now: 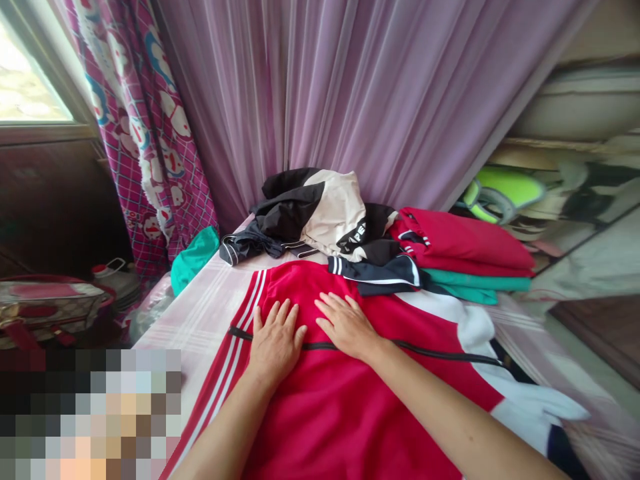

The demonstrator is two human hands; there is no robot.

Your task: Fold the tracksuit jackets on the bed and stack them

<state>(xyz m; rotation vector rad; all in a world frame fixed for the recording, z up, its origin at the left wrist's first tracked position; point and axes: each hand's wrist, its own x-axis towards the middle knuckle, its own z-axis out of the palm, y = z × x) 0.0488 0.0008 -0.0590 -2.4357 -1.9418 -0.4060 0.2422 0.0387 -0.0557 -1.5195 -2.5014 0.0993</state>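
A red jacket (pixel 320 400) with white side stripes, a black zipper (pixel 445 351) and a white part at the right lies spread over the bed. My left hand (pixel 276 337) rests flat on its left side, beside the stripes, with fingers stretched out. Palm down on the red cloth, my right hand (pixel 347 323) lies just to the right with its fingers spread. Both hands cover parts of the zipper line. A dark navy piece with white trim (pixel 383 273) touches the jacket's upper edge.
Behind lies a crumpled black and white garment (pixel 335 207). Folded red clothing (pixel 465 240) sits on green cloth (pixel 465 283) at the right. Another green cloth (pixel 195 257) hangs at the bed's left edge. Purple curtains (pixel 340 87) close off the back. A bag (pixel 50 307) stands at left.
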